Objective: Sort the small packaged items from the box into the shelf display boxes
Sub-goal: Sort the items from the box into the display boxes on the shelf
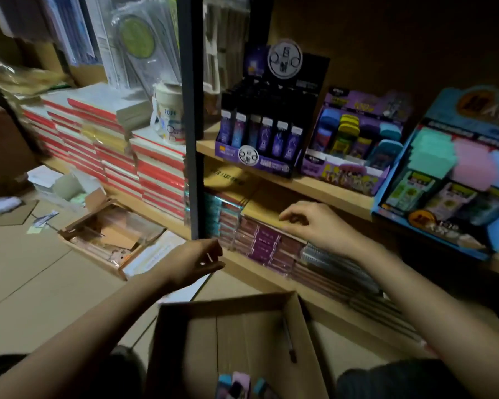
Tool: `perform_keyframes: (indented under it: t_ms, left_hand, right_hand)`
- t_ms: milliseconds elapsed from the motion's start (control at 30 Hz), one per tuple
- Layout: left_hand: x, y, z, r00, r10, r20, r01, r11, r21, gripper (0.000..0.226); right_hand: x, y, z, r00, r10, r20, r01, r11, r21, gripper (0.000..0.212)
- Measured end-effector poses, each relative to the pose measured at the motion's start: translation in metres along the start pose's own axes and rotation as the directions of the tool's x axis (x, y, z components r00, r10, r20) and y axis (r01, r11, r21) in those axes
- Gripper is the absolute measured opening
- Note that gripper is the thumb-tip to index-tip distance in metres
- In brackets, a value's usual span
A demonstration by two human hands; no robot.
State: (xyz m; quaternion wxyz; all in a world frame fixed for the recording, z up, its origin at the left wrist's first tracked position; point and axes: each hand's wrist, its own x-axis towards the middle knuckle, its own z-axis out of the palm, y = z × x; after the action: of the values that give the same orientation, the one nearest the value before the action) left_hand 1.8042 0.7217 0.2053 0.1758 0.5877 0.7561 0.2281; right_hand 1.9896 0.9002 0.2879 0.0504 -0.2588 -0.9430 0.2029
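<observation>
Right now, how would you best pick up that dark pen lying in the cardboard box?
Probably pinch the pen around its middle, coming straight down from above, fingers across its thin barrel. It lies flat on the floor of the cardboard box, close along the right wall, so reaching in from the right side looks blocked.

Open brown cardboard box (167,341) at 6 o'clock, mostly bare inside, with a few pink and blue small packs (239,384) at its near edge. On the shelf from 12 to 3 o'clock, side by side: black-and-purple display box (254,159), purple display box (343,174), blue display box (473,108), all upright and stocked.
</observation>
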Motion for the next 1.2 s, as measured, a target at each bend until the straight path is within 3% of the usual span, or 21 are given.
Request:
perform_keyframes:
  t_ms: [233,400,500,600,667,767,833,933,1100,1200]
  left_hand:
    - [-0.047,-0.038,0.143,0.944,-0.24,0.226,0.265,0.96,-0.086,0.03]
    - [-0.072,-0.03,0.238,0.882,-0.306,0.359,0.39,0.901,-0.191,0.04]
    - [-0.086,-0.032,0.273,0.877,-0.322,0.358,0.415,0.882,-0.222,0.04]
    - [-0.104,-0.037,0.296,0.872,-0.406,0.273,0.47,0.851,-0.235,0.023]
    - [-0.113,-0.042,0.305,0.831,-0.475,0.288,0.548,0.789,-0.279,0.025]
    - [-0.118,-0.046,0.32,0.742,-0.536,0.402,0.67,0.602,-0.434,0.049]
    - [-0.12,-0.049,0.325,0.699,-0.574,0.426,0.713,0.525,-0.464,0.052]
    - [-0.118,-0.054,0.331,0.647,-0.668,0.367,0.747,0.46,-0.48,0.053]
    - [-0.116,-0.062,0.35,0.553,-0.733,0.395,0.822,0.404,-0.4,0.062]
    - [-0.117,-0.064,0.358,0.506,-0.777,0.374,0.857,0.404,-0.32,0.072]
  right_hand:
    - [-0.07,0.07,0.143,0.935,0.217,0.279,-0.231,0.973,0.016,0.024]
    - [-0.11,0.104,0.228,0.816,0.363,0.449,-0.47,0.87,0.151,0.034]
    - [-0.121,0.119,0.271,0.756,0.469,0.457,-0.584,0.799,0.146,0.048]
    - [-0.125,0.126,0.308,0.701,0.581,0.414,-0.677,0.724,0.131,0.056]
    - [-0.123,0.127,0.327,0.67,0.649,0.36,-0.728,0.668,0.151,0.061]
    - [-0.116,0.127,0.35,0.625,0.708,0.329,-0.779,0.59,0.212,0.067]
    - [-0.114,0.126,0.36,0.589,0.748,0.306,-0.807,0.533,0.254,0.063]
    - [-0.118,0.124,0.371,0.638,0.717,0.282,-0.77,0.598,0.222,0.06]
    - [-0.124,0.127,0.378,0.763,0.567,0.311,-0.642,0.722,0.257,0.046]
    - [-0.117,0.131,0.377,0.738,0.628,0.248,-0.675,0.698,0.239,0.042]
